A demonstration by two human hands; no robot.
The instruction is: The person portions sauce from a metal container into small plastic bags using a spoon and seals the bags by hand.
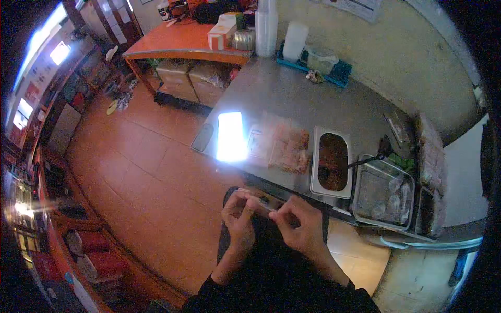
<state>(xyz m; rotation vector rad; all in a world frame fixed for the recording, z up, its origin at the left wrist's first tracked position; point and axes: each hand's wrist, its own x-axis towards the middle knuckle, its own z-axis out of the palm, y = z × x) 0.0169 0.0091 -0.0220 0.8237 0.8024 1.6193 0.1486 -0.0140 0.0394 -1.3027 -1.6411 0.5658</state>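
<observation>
Both hands are raised close together in front of the dark clothing, just off the front edge of the steel table [292,99]. My left hand [241,215] pinches one end of a small, thin, pale item [265,204]; my right hand [300,221] pinches its other end. What the item is cannot be made out. Beyond the hands, on the table, lie a brightly glowing screen [231,136] and a clear bag of orange-brown food [290,148]. To their right is a steel container of dark reddish-brown contents [333,161].
A clear tray [383,193] holds small bags at the table's right. Stacked packs [432,151] stand beside it. A blue tray [340,73] with containers sits by the wall. Behind is an orange table [177,39] with boxes below. Tiled floor [146,167] lies left.
</observation>
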